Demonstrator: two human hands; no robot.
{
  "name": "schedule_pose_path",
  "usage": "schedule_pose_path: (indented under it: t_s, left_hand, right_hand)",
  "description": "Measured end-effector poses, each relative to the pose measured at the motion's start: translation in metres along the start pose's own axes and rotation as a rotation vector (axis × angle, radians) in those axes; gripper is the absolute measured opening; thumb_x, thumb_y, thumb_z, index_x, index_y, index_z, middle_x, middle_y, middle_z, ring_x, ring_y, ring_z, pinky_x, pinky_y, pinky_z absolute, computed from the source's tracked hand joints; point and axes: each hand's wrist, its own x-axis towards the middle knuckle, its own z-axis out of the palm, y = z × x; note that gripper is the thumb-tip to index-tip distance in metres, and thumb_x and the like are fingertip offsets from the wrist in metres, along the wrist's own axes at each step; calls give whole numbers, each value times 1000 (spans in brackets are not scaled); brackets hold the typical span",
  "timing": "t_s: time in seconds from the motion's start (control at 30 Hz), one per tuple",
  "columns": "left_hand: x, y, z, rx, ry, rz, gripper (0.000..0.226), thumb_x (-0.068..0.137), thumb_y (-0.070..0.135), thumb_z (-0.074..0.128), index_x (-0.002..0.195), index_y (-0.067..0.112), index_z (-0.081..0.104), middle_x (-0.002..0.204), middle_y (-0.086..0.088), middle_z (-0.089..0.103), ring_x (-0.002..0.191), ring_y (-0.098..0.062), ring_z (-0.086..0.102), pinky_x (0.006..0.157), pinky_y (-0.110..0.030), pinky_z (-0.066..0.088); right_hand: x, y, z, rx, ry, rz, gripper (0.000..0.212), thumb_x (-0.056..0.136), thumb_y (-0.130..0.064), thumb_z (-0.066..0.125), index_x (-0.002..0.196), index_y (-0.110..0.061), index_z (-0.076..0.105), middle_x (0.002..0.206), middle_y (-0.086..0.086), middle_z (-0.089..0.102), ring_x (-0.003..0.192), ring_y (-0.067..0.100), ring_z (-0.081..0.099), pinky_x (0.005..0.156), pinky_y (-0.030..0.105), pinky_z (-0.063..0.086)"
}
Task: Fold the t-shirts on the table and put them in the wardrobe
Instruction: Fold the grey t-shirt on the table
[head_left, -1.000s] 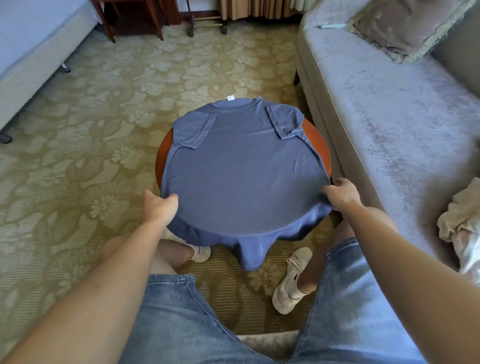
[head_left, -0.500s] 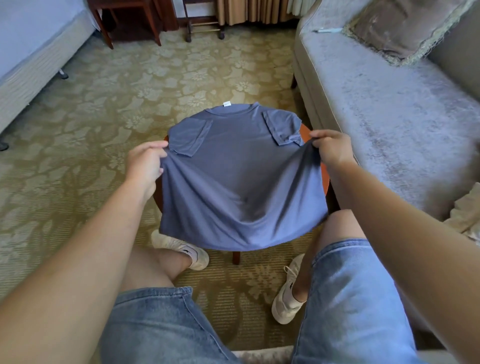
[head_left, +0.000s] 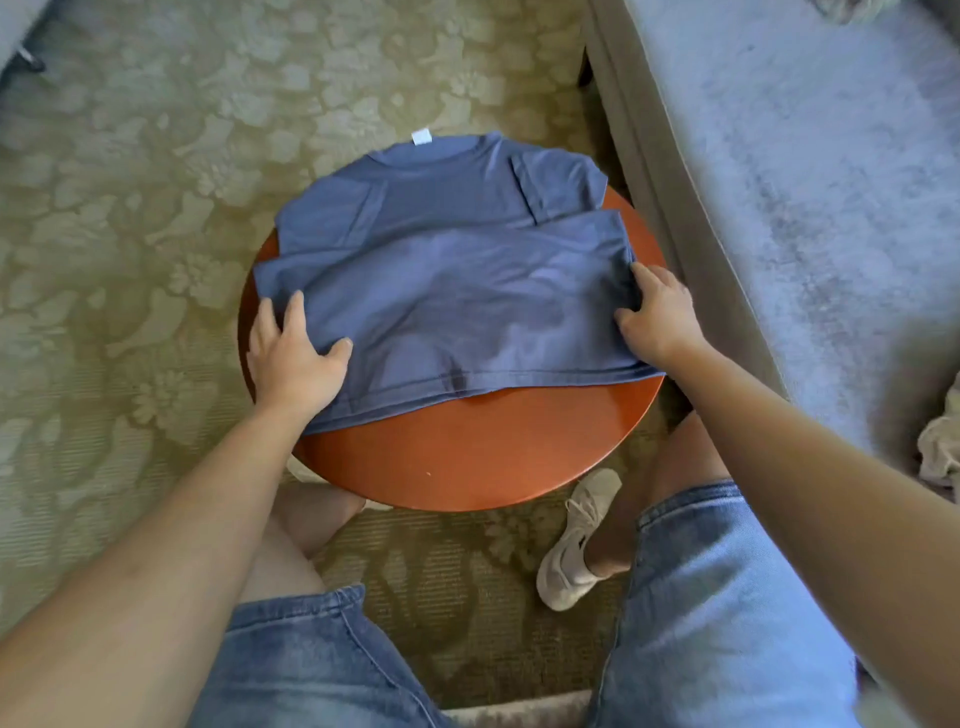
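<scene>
A blue t-shirt (head_left: 441, 208) lies on the round red-brown table (head_left: 483, 452) with its collar and white label at the far side and both sleeves folded in. Its lower part is folded up into a second layer (head_left: 457, 312) across the middle, and a stitched edge runs along the near side. My left hand (head_left: 291, 353) rests flat on the left end of that layer, fingers spread and thumb on the cloth. Over at the right end, my right hand (head_left: 660, 317) lies on the layer, fingertips at a small bunch of fabric.
A grey sofa (head_left: 810, 171) runs close along the table's right side, with a pale crumpled cloth (head_left: 940, 457) at its near end. Patterned carpet (head_left: 130, 234) surrounds the table. My knees in denim shorts and a white shoe (head_left: 576, 540) are under the near rim.
Both hands lifted the shirt's hanging hem, carried it up over the shirt and laid it down. The near half of the tabletop is now bare. The hands have gone from gripping to resting on the cloth.
</scene>
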Motion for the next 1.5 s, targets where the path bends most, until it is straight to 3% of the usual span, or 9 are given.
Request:
schedule_pose_path:
  t_s: [0.27,0.43,0.6,0.8,0.9,1.03,1.13,1.3,1.5]
  left_hand:
    - [-16,-5,-3,-121,90,-224,81,87,34,66,153,21,22,157,-13,20,144,-35,19,116,-47,23]
    - [-18,-15,-13,-151,59,-316,71,86,23,64,149,16,31,146,-19,37,137,-37,31,112,-44,27]
    - [-15,-12,-24,-322,-36,-379,62,89,23,65,145,12,41,145,-12,47,129,-35,46,102,-38,38]
    - [-23,-23,-32,-359,-83,-386,75,86,17,65,151,16,28,150,-11,40,132,-36,44,105,-44,38]
    - [-34,-22,-40,-348,-113,-347,75,84,12,61,151,19,29,149,-11,42,129,-36,46,104,-45,41]
    - [-46,-21,-48,-526,-173,-259,79,89,3,61,152,31,23,136,-9,54,118,-30,56,101,-51,46]
    - [-58,-16,-52,-586,-146,-171,63,90,3,63,141,32,40,102,4,64,100,-23,63,93,-47,52]
    - [-85,3,-48,-684,-65,-69,22,90,4,63,90,25,55,107,-5,59,85,-18,60,63,-24,48]
    - [-106,14,-57,-911,-75,-76,21,87,4,69,82,24,68,93,1,61,76,-9,62,67,-21,49]
  right_hand:
    - [-12,-5,1,-20,88,83,64,90,-29,58,147,-18,32,141,14,42,132,38,33,107,51,34]
    - [-23,-7,-4,31,105,204,66,88,-16,56,149,-13,30,143,17,38,126,38,44,102,43,39]
    - [-29,-12,-7,27,23,257,14,82,-16,62,92,-10,53,90,8,59,87,31,57,63,28,37]
    - [-44,-14,-11,209,-28,341,17,81,-12,69,77,-7,54,75,9,57,73,27,55,59,31,42]
    - [-53,-8,-14,326,3,362,27,83,-11,66,64,-11,46,66,11,54,65,28,55,65,46,52]
    - [-66,-6,-15,436,49,349,16,87,-9,58,89,6,63,64,12,58,59,29,58,74,51,56]
    - [-80,-11,-15,484,50,296,15,92,-5,53,83,-6,66,69,11,56,57,24,52,68,43,53]
    - [-94,-19,-22,596,143,201,34,92,-7,57,125,-17,52,106,7,60,84,27,62,81,43,54]
    - [-120,-38,-33,816,158,79,14,92,5,55,89,-7,63,81,4,60,49,5,56,55,17,52]
